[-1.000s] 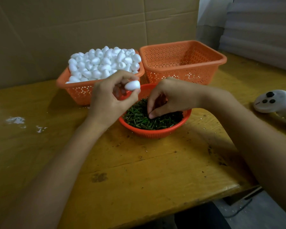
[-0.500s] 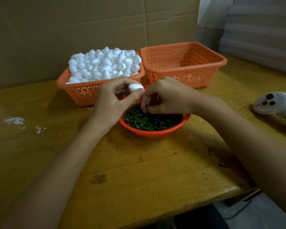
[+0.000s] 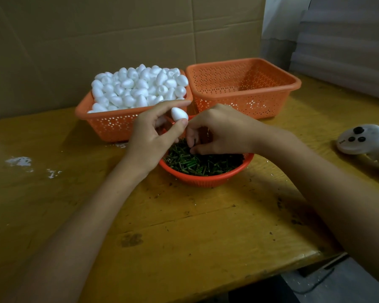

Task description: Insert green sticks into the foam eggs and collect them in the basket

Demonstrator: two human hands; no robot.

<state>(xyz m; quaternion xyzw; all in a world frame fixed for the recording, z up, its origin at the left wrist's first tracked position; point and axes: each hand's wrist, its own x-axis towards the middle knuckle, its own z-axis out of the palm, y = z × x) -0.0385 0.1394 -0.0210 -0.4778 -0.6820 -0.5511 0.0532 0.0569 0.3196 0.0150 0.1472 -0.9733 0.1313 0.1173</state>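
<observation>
My left hand (image 3: 151, 138) pinches one white foam egg (image 3: 179, 114) between thumb and forefinger, above the far left rim of the round orange bowl (image 3: 206, 180). The bowl holds several short green sticks (image 3: 201, 164). My right hand (image 3: 223, 130) hovers over the bowl with its fingers curled and its fingertips pinched together on what looks like a green stick, mostly hidden, right beside the left thumb. Behind them, the left orange basket (image 3: 114, 126) is heaped with foam eggs (image 3: 138, 86). The right orange basket (image 3: 245, 101) shows no eggs inside.
A white hand controller (image 3: 363, 138) lies on the wooden table (image 3: 184, 226) at the right. White foam crumbs (image 3: 20, 161) lie at the left. A cardboard wall stands close behind the baskets. The table's front edge runs diagonally at lower right.
My right hand has lifted out of the sticks and drawn left toward the egg. My left hand has kept the egg nearly in place, tipping it slightly.
</observation>
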